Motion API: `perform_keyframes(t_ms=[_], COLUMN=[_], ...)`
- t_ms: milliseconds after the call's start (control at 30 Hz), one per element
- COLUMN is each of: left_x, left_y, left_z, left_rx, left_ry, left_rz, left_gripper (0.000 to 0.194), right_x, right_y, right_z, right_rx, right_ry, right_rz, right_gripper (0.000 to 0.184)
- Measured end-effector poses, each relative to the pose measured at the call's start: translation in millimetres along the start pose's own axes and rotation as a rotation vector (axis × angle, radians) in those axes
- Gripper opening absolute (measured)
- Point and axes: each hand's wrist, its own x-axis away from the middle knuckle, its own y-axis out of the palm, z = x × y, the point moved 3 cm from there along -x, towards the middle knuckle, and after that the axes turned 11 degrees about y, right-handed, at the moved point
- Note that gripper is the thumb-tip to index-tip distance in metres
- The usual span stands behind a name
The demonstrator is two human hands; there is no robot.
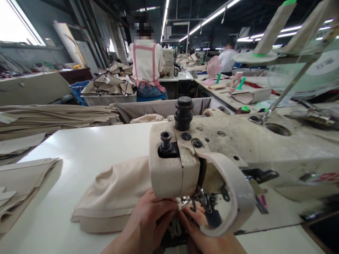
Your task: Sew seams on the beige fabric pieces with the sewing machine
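A beige sewn fabric piece (116, 190) lies on the white table, bulging up left of the sewing machine head (169, 169). Its right side runs behind the machine head and my left hand (155, 215). That hand's fingers are closed and pinch the fabric just under the head, near the needle area. Close beside it, my right hand (194, 224) has its fingers bent together, fingertips nearly meeting the left ones at a small pale edge. The machine's curved guard (245, 197) partly covers the right hand, so what it holds is hidden.
Stacked beige panels (23, 187) lie on the left, with more piles (53, 118) behind. A cloth-lined bin (196, 107) stands beyond the table. Thread cones (275, 28) and a large fan (312, 74) rise at right. A person in a pink apron (145, 67) sits ahead.
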Motion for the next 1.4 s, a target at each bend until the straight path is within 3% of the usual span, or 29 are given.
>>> perform_keyframes(t_ms=[167,400,667,967,1133,1233,1400], left_x=[2,-3,-6,2,-5,-8,-14], left_y=[3.9,2.4,-0.1,7.8,1.3,0.5,-1.2], left_z=[-2,-7,-5,-12,-4,-2,0], left_rx=[-0.043,-0.033,-0.077,-0.119,-0.14,-0.127,-0.077], left_ry=[0.068,0.028,0.017,-0.024,0.073,0.082,0.064], left_rz=[0.056,-0.065,0.161,-0.026,0.084,0.124,0.086], left_gripper=[0.017,0.018,0.017,0.017,0.016,0.017,0.018], right_x=[-3,-9,-2,2,3,4,3], right_y=[-6,-16,-2,0,2,1,-6], right_z=[-3,-7,-6,-7,-7,-7,-6], right_rx=[0.01,-0.072,-0.142,-0.136,-0.155,-0.122,-0.145], right_ry=[0.033,0.063,0.085,0.065,0.057,0.043,0.064], right_rz=[0.028,-0.046,-0.057,-0.046,0.061,-0.005,-0.069], right_gripper=[0.039,0.05,0.054,0.061,0.054,0.055,0.058])
